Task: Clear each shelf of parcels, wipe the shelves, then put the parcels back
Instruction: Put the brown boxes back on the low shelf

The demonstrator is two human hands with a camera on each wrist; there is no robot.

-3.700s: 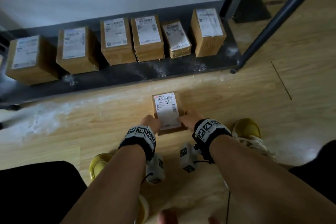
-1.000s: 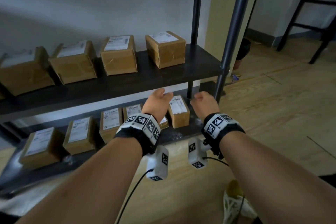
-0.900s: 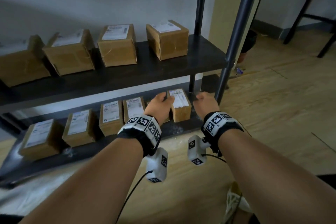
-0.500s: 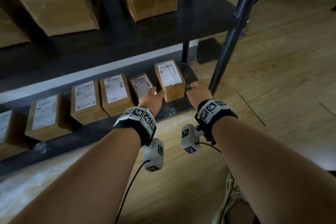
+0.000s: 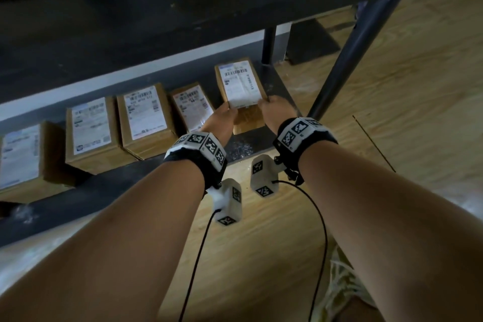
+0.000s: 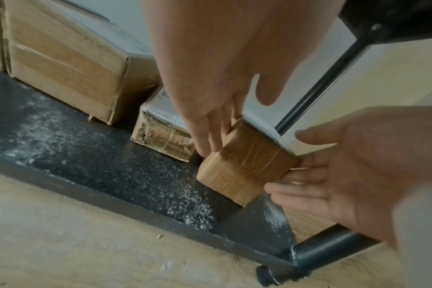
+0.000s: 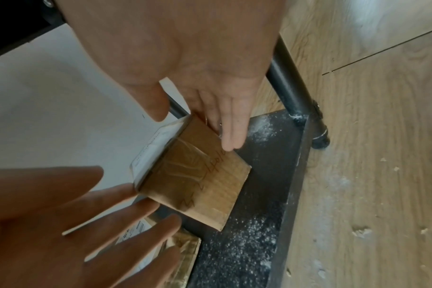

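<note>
With both palms flanking it, the small brown cardboard parcel with a white label (image 5: 241, 91) sits at the right end of the dusty black bottom shelf (image 5: 243, 148), probably for a two-sided lift. Left wrist view: left hand (image 6: 210, 81), fingers straight, presses the parcel's side. Right wrist view: right hand (image 7: 197, 64) likewise flat on the opposite side; far fingertips hidden, upper shelf cut off.
</note>
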